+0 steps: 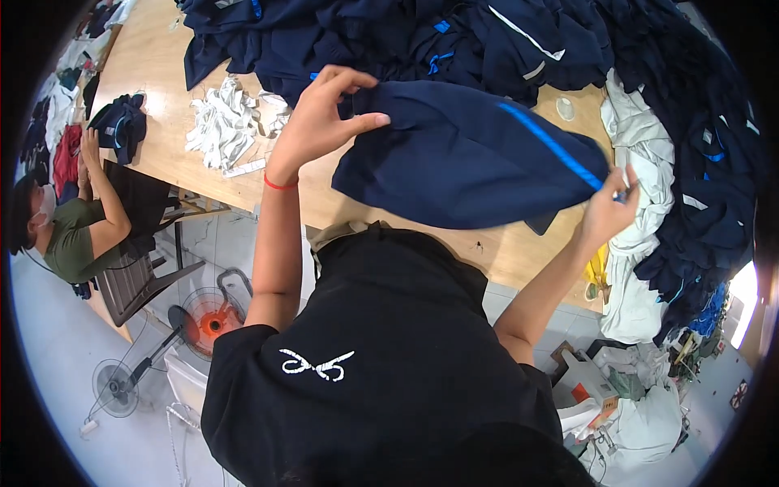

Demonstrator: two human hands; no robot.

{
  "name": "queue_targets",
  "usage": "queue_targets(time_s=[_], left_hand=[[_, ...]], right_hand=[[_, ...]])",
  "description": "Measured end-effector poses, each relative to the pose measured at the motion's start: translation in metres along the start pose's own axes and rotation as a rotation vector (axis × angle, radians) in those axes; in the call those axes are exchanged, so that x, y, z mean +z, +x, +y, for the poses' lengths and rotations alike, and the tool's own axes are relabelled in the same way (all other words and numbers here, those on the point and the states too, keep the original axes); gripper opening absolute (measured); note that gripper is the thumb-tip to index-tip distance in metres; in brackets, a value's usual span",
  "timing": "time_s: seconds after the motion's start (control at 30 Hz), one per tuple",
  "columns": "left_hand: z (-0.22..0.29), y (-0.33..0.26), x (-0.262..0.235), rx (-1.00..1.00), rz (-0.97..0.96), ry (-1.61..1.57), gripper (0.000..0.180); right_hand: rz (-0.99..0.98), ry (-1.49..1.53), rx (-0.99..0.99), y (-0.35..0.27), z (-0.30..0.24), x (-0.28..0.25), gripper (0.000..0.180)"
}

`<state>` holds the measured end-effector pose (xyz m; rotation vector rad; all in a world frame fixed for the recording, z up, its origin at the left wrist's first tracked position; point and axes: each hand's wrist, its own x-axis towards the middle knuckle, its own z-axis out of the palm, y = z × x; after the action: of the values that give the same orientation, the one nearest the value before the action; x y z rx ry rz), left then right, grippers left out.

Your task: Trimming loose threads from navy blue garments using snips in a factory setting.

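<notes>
Now, navy cloth (466, 154), right hand (608, 213) pinching one end, left hand (319, 122) wide at the other

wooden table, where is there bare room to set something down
Best patch: the tabletop at upper left, between the small dark garment and the white strips. A narrower, mostly bare strip shows between the held navy piece and the near edge. Crowded: the far side, under navy garments, and the right, under white cloth.

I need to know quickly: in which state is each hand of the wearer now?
Left hand: open, thumb and forefinger apart at the left end of the navy, blue-striped fabric piece; any grip cannot be told.
Right hand: closed, pinching its right end.
</notes>
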<state>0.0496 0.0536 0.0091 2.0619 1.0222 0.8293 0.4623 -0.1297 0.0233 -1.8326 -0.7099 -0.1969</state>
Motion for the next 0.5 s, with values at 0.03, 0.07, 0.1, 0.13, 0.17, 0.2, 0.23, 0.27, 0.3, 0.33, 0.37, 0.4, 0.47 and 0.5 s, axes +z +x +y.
queue_targets(time_s=[0.03,0.07,0.1,0.13,0.17,0.2,0.23,0.27,0.3,0.33,0.37,0.4,0.47,0.5], left_hand=[[-0.015,-0.01,0.007,0.003,0.003,0.005,0.046],[-0.032,-0.021,0.014,-0.057,0.083,0.042,0.046],[-0.046,-0.032,0.023,-0.119,0.157,0.074,0.046],[-0.054,-0.047,0.032,-0.217,0.161,0.044,0.047],[-0.059,-0.065,0.04,-0.32,0.161,0.021,0.047],[-0.061,-0.079,0.05,-0.348,0.075,0.139,0.05],[-0.065,-0.096,0.064,-0.324,0.106,0.234,0.048],[-0.057,-0.099,0.071,-0.393,0.028,0.144,0.047],[-0.049,-0.101,0.076,-0.46,-0.05,0.055,0.046],[-0.039,-0.101,0.076,-0.459,-0.052,0.057,0.046],[-0.022,-0.099,0.073,-0.38,-0.05,0.135,0.045],[-0.01,-0.094,0.071,-0.298,-0.046,0.212,0.044],[0.011,-0.082,0.078,-0.213,0.071,0.164,0.04],[0.018,-0.081,0.082,-0.125,0.18,0.113,0.037]], right_hand=[[-0.021,0.053,0.063,-0.004,0.013,0.007,0.025],[-0.051,0.024,0.011,-0.013,0.019,0.01,0.024],[-0.08,-0.011,-0.039,-0.03,0.022,0.006,0.024],[-0.17,0.006,0.017,-0.046,0.03,0.004,0.022],[-0.292,0.063,0.22,-0.072,0.007,0.01,0.022],[-0.423,0.089,0.134,-0.09,0.023,0.012,0.027],[-0.648,0.048,0.447,-0.104,-0.013,0.018,0.034],[-0.788,0.121,0.444,-0.122,-0.007,0.026,0.036],[-0.917,0.171,0.5,-0.135,-0.008,0.034,0.034],[-0.974,0.128,0.493,-0.144,-0.017,0.044,0.03],[-1.019,0.158,0.476,-0.146,-0.022,0.052,0.027],[-1.028,0.158,0.442,-0.145,-0.025,0.058,0.027],[-1.049,0.159,0.396,-0.137,-0.034,0.074,0.027],[-1.01,0.176,0.276,-0.133,-0.04,0.085,0.027]])
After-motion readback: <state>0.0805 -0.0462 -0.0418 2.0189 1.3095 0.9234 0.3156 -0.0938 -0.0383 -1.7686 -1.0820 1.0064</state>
